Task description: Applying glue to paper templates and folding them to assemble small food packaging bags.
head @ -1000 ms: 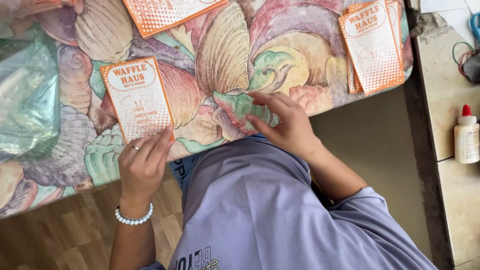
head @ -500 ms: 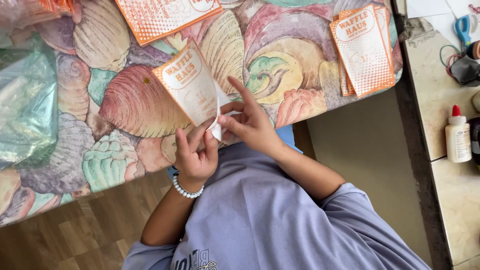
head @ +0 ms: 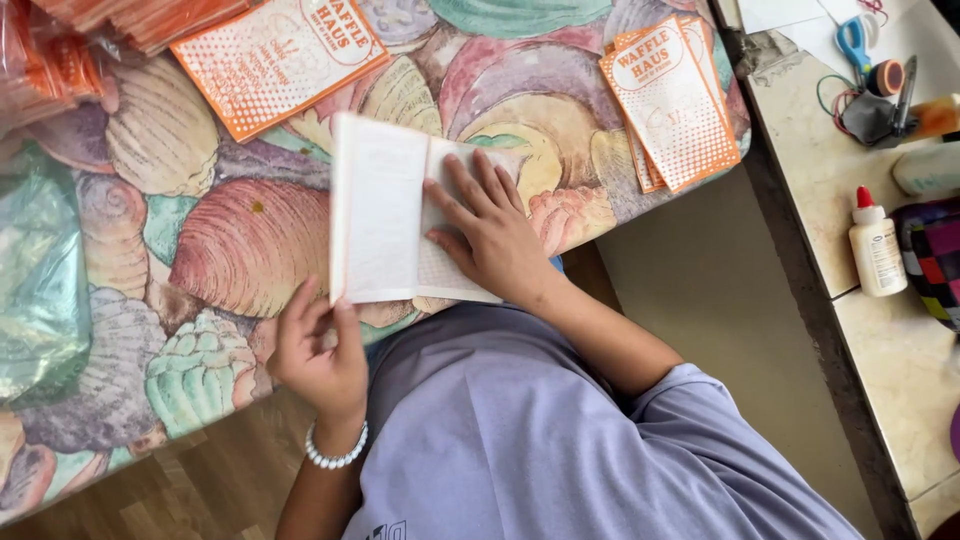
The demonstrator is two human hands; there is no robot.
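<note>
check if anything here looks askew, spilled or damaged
Nothing looks spilled or damaged. The white paper bag is flat on the shell-patterned tablecloth under the right hand, the left hand at its lower corner. The stack of orange printed bags is slightly fanned, not squared.

Cut off at 10 o'clock: orange packet stack [head: 70, 50] behind blurred clear plastic. Hidden under right hand [head: 495, 235]: much of white sheet [head: 385, 220]. Clipped at 3 o'clock: patterned pouch [head: 938, 258]. Cropped at 1 o'clock: blue-handled scissors [head: 852, 40].
</note>
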